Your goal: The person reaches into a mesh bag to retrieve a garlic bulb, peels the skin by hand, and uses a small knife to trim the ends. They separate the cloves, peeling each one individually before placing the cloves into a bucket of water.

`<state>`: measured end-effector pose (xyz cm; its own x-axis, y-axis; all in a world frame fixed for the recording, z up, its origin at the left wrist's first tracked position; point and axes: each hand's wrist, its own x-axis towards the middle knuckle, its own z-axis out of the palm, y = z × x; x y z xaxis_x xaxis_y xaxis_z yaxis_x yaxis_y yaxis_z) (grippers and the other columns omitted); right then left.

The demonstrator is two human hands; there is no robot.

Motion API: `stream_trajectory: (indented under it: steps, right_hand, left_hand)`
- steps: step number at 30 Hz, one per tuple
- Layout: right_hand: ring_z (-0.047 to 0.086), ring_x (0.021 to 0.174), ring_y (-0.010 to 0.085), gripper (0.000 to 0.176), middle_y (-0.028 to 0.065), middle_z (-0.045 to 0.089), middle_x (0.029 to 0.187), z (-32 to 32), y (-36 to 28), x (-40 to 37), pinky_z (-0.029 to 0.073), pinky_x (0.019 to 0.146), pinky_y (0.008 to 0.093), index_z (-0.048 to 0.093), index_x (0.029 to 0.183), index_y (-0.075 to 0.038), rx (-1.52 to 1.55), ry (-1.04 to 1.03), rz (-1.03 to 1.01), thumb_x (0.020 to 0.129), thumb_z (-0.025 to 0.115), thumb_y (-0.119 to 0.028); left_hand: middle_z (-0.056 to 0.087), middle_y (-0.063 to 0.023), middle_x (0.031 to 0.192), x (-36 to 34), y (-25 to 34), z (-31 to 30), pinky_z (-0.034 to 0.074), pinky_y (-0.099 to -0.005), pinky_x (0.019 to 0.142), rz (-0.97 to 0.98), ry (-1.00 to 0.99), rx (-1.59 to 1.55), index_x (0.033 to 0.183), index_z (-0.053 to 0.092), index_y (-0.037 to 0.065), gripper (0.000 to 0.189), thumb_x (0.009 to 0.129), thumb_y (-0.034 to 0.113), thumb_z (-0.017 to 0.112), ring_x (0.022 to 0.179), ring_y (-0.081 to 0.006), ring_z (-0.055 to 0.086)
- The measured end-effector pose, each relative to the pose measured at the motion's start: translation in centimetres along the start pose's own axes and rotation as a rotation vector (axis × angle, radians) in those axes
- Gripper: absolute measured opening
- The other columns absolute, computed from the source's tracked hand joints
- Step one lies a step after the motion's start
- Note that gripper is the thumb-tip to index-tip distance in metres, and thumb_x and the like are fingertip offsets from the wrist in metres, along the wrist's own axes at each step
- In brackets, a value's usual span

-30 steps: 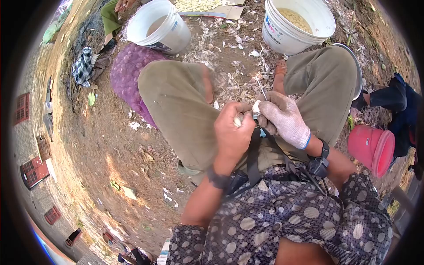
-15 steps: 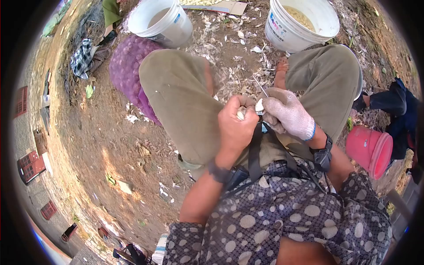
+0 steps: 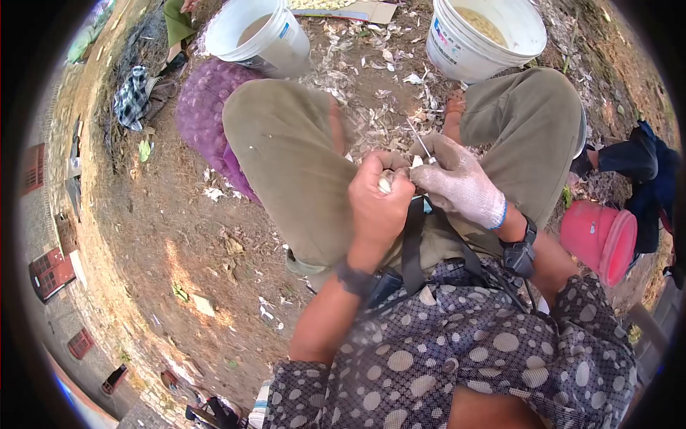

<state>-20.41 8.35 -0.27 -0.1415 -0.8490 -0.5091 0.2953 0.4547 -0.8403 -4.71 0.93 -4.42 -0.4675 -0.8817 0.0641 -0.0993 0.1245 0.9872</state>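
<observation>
My left hand (image 3: 380,196), bare, is closed around garlic; a pale garlic clove (image 3: 385,185) shows between its curled fingers and thumb. Close beside it, my right hand (image 3: 461,180), in a whitish knit glove soiled at the fingers, grips a small knife (image 3: 419,139) whose thin blade points up and to the left. Its handle is hidden in the glove. A bit of white garlic (image 3: 417,161) sits at the gloved fingertips, between the two hands. Both hands are over my lap, between my bent knees.
Ahead stand a white bucket (image 3: 291,53) on the left and another white bucket (image 3: 450,61) holding pale cloves in liquid. A purple mesh sack (image 3: 207,107) leans by my left knee. A pink bucket (image 3: 582,232) lies at right, near another person's leg (image 3: 629,163). Peelings litter the ground.
The gloved thumb has moved down and left toward my left hand, covering more of the white garlic piece. My left hand has shifted slightly left. The knife stays in my right hand.
</observation>
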Motion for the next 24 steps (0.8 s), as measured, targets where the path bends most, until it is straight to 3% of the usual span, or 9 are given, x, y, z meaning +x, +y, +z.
stream_trajectory:
  steps: [4, 6, 12, 15, 18, 19, 22, 24]
  right_hand:
    - [0.054, 0.073, 0.0048, 0.029, 0.0009, 0.061, 0.085, 0.6, 1.4, 0.1, 0.048, 0.064, 0.026, 0.061, 0.115, -0.001, -0.274, 0.19, -0.268, 0.094, 0.074, -0.017]
    - [0.056, 0.078, 0.0054, 0.026, 0.0027, 0.061, 0.086, 0.8, 1.5, 0.0, 0.049, 0.068, 0.0276, 0.063, 0.112, -0.001, -0.373, 0.25, -0.385, 0.093, 0.075, -0.013]
    - [0.059, 0.077, 0.0063, 0.022, 0.0042, 0.065, 0.088, 0.3, 0.4, -0.4, 0.052, 0.069, 0.0292, 0.066, 0.111, 0.001, -0.368, 0.113, -0.341, 0.095, 0.07, -0.014]
    - [0.058, 0.073, 0.0065, 0.023, 0.0038, 0.067, 0.086, -0.2, 0.3, -0.2, 0.049, 0.064, 0.027, 0.067, 0.111, 0.002, -0.373, 0.088, -0.346, 0.097, 0.067, -0.016]
    - [0.056, 0.064, 0.0052, 0.023, 0.004, 0.067, 0.082, -1.1, -1.0, -0.3, 0.044, 0.054, 0.0231, 0.067, 0.111, 0.002, 0.007, -0.056, -0.093, 0.099, 0.065, -0.017]
    - [0.049, 0.054, 0.003, 0.024, 0.0039, 0.066, 0.078, -1.1, -1.3, -0.3, 0.035, 0.046, 0.0198, 0.066, 0.115, 0.001, 0.08, -0.054, -0.018, 0.1, 0.063, -0.018]
    - [0.043, 0.049, 0.0026, 0.026, 0.0028, 0.064, 0.076, -1.5, -0.7, -0.1, 0.031, 0.043, 0.02, 0.064, 0.12, 0.001, 0.266, -0.126, 0.005, 0.102, 0.059, -0.018]
    - [0.041, 0.047, 0.0028, 0.027, 0.0022, 0.063, 0.075, -1.8, -0.1, 0.1, 0.03, 0.042, 0.0205, 0.063, 0.121, 0.002, 0.417, -0.158, 0.016, 0.103, 0.057, -0.018]
  left_hand:
    - [0.066, 0.0011, 0.087, -0.1, -0.4, -0.3, 0.046, -0.0209, 0.061, -0.367, -0.008, -0.429, 0.099, 0.066, 0.003, 0.007, 0.094, 0.003, 0.062, 0.07, -0.0037, 0.057]
    - [0.065, 0.0016, 0.087, -0.2, -0.7, -0.4, 0.046, -0.0214, 0.065, -0.379, -0.017, -0.469, 0.098, 0.067, 0.002, 0.006, 0.094, 0.002, 0.062, 0.074, -0.0033, 0.056]
    - [0.062, 0.0023, 0.086, -0.4, -1.0, -1.1, 0.046, -0.0227, 0.065, -0.338, -0.162, -0.469, 0.097, 0.065, 0.002, 0.005, 0.093, 0.002, 0.062, 0.074, -0.0039, 0.055]
    - [0.061, 0.0, 0.086, -0.3, -0.6, -1.4, 0.047, -0.0242, 0.063, -0.391, -0.212, -0.585, 0.097, 0.063, 0.003, 0.006, 0.092, 0.002, 0.06, 0.072, -0.0069, 0.056]
    - [0.061, -0.0044, 0.09, 0.1, -0.3, -1.5, 0.047, -0.0264, 0.062, -0.447, -0.294, -0.995, 0.098, 0.06, 0.004, 0.007, 0.092, 0.005, 0.06, 0.069, -0.0122, 0.057]
    - [0.062, -0.006, 0.091, 0.3, -0.3, -1.6, 0.047, -0.0271, 0.061, -0.455, -0.331, -1.176, 0.099, 0.06, 0.004, 0.008, 0.092, 0.006, 0.06, 0.068, -0.0141, 0.058]
    - [0.063, -0.0087, 0.095, 0.8, -0.2, -1.7, 0.047, -0.0288, 0.061, -0.441, -0.388, -1.413, 0.102, 0.059, 0.004, 0.011, 0.093, 0.011, 0.062, 0.069, -0.0175, 0.058]
    - [0.064, -0.0087, 0.093, 0.9, -0.7, -1.6, 0.046, -0.0292, 0.06, -0.447, -0.291, -1.253, 0.104, 0.061, 0.005, 0.015, 0.097, 0.018, 0.065, 0.068, -0.0161, 0.057]
